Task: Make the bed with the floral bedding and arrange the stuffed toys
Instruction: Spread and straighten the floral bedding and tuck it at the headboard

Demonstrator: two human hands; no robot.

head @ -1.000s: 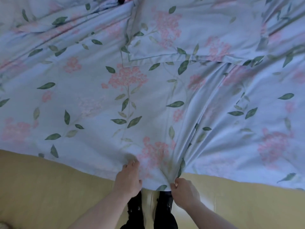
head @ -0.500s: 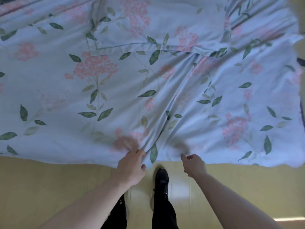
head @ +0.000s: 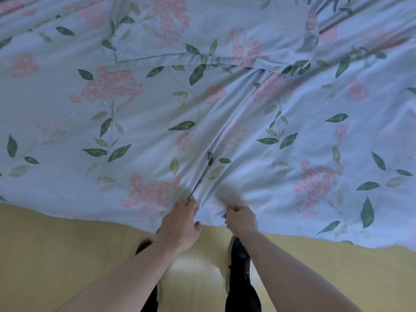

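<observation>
A pale blue floral duvet (head: pixel 139 136) with pink blossoms and green leaves covers nearly the whole upper view. A matching floral pillow (head: pixel 202 34) lies on it at the top centre. My left hand (head: pixel 180 224) grips the duvet's near edge at the bottom centre, fingers curled into the cloth. Close beside it, my right hand (head: pixel 242 218) pinches the same edge. Folds fan out from the two hands toward the pillow. No stuffed toys show.
Yellow floor (head: pixel 56 255) runs below the hanging duvet edge. My legs in dark trousers and black shoes (head: pixel 239 257) stand on it between my forearms, close to the bed.
Half a second ago my right hand was off the cloth, beside the edge; now it pinches the duvet edge again near my left hand. The view has shifted slightly.
</observation>
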